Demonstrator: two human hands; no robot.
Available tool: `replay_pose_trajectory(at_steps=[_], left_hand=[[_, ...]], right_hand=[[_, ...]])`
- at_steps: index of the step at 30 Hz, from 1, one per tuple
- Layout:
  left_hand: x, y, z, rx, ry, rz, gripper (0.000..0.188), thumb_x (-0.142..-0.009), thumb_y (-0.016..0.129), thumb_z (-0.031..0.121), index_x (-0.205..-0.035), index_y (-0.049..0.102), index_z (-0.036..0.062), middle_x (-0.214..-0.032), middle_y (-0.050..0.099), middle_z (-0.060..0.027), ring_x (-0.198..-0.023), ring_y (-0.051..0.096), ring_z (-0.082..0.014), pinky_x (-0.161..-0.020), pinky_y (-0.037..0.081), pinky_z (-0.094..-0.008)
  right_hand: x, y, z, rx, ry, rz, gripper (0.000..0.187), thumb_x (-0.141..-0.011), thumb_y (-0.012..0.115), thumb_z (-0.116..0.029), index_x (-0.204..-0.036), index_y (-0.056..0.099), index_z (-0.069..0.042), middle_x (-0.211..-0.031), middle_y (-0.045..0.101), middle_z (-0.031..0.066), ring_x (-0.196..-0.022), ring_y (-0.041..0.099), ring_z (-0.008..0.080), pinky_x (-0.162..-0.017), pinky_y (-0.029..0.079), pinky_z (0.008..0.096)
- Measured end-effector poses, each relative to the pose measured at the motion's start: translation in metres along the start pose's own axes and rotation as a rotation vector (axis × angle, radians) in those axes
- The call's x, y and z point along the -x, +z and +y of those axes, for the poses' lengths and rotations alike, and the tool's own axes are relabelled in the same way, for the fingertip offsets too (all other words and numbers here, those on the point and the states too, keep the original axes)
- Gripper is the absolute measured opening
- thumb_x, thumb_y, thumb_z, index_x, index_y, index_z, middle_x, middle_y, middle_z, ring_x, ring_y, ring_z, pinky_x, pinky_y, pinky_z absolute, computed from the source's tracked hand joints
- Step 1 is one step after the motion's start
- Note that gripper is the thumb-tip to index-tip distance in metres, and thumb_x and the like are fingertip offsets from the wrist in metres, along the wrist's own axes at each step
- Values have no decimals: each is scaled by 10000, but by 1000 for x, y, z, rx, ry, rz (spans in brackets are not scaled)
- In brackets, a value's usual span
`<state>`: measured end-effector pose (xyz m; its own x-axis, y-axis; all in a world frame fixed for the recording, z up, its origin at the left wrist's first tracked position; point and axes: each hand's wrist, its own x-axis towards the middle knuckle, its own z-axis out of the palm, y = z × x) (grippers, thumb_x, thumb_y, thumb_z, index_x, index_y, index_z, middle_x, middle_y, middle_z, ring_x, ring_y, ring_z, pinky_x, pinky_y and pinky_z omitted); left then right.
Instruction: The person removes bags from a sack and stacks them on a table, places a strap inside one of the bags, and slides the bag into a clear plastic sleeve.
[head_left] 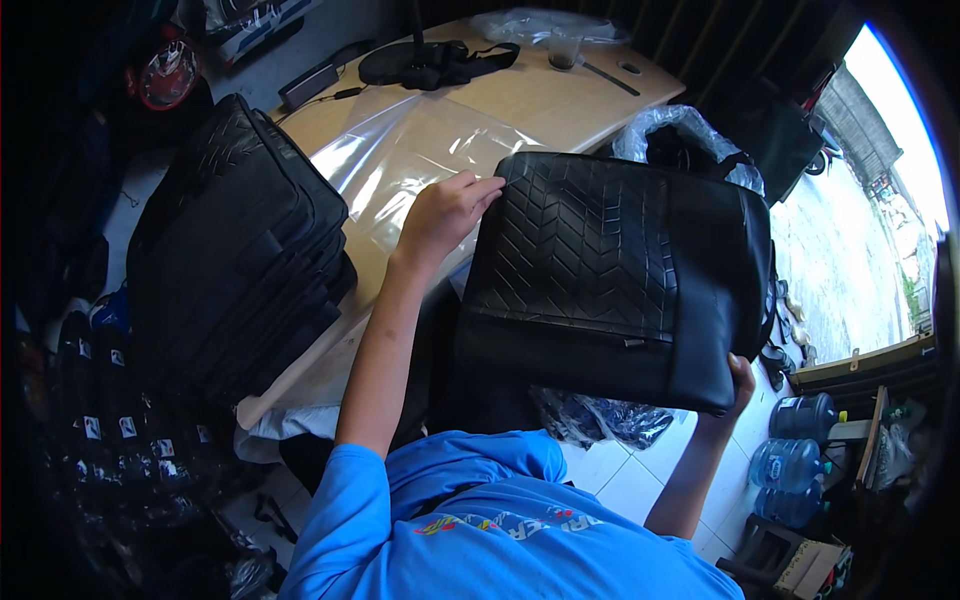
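A black backpack with an embossed chevron panel is held up in front of me, turned on its side. Its upper left corner is pinched between the thumb and fingers of my left hand. My right hand grips the lower right corner from beneath, its fingers partly hidden behind the bag. Under and behind the backpack, a clear plastic bag lies flat on the wooden table. To the left stands a stack of similar black bags.
A black strap bag and a plastic cup sit at the table's far side. Plastic-wrapped bags fill the floor at left. Blue water jugs stand at right, near a cardboard box. A wrapped bundle lies below the backpack.
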<state>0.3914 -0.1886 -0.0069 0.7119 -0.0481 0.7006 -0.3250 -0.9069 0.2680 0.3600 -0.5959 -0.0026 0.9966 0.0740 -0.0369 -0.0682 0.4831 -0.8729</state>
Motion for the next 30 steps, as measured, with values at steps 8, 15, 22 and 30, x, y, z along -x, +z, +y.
replay_pose_trajectory(at_steps=[8,15,22,30], left_hand=[[13,-5,11,-43,-133,-174,363,-751,667,82,-1107,594,79,-917,579,-116,-792,600,-288,-707,492,-361],[47,-10,38,-280,-485,18,245,-777,643,91,-1015,591,61,-864,569,-123,-756,615,-334,-661,505,-400],[68,-11,48,-109,-482,133,120,-818,623,92,-898,592,8,-712,609,-170,-657,606,-338,-567,467,-401],[72,-18,59,280,-840,163,161,-845,627,105,-941,644,-23,-585,603,-148,-506,614,-269,-454,449,-327]], right_hand=[[-28,-17,40,-263,72,-49,312,-805,494,-189,-876,609,92,-812,663,161,-717,664,222,-714,534,297],[-45,-25,53,-574,128,-142,193,-844,492,-90,-847,596,72,-819,662,166,-691,670,227,-680,571,307],[-45,-18,71,-636,135,-93,174,-857,491,-84,-859,587,60,-798,659,149,-675,670,210,-640,581,269],[-35,-15,84,-566,126,-45,194,-845,522,-124,-869,601,51,-818,659,131,-726,664,202,-718,550,290]])
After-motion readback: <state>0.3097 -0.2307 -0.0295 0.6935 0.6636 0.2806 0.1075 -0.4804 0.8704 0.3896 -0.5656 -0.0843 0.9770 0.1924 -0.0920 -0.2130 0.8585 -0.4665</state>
